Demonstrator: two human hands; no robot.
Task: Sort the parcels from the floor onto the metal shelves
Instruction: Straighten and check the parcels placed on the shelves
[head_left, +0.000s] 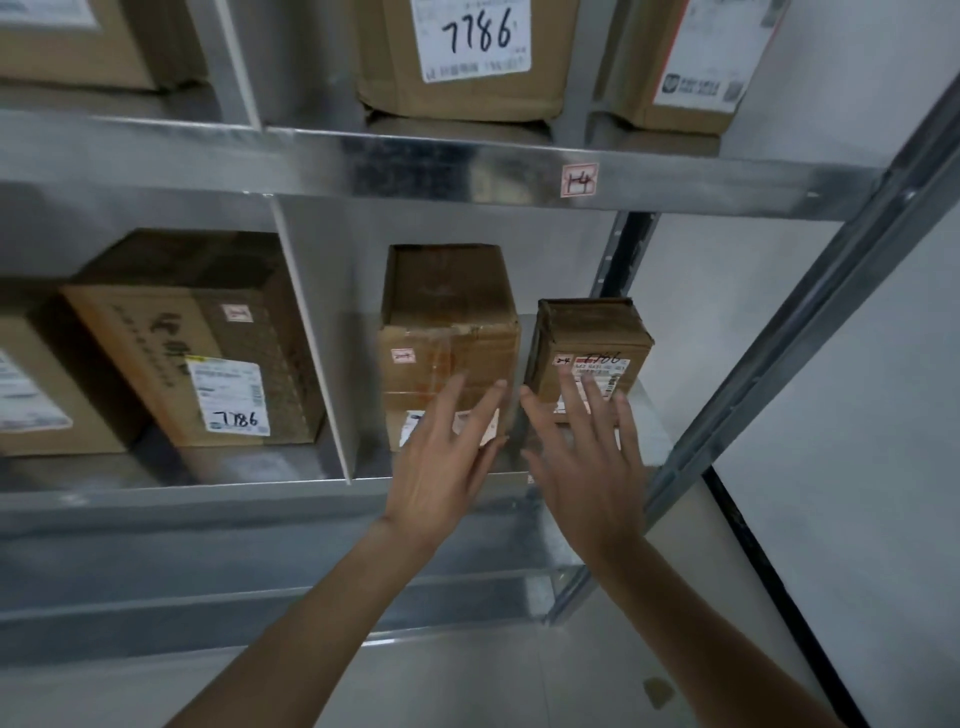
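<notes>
Left hand (441, 462), right hand (587, 467) splayed, empty, at shelf edge (260, 499); parcels (589, 353) just beyond.

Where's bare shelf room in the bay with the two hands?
Bare strip left of the taller box, up to the divider. Smaller patch right of the small box, up to the upright. Crowded: only a narrow gap between both boxes, behind left hand and right hand.

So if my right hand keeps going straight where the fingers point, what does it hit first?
Probably the small box: your right hand points at its labelled front, though depth is unclear.
</notes>
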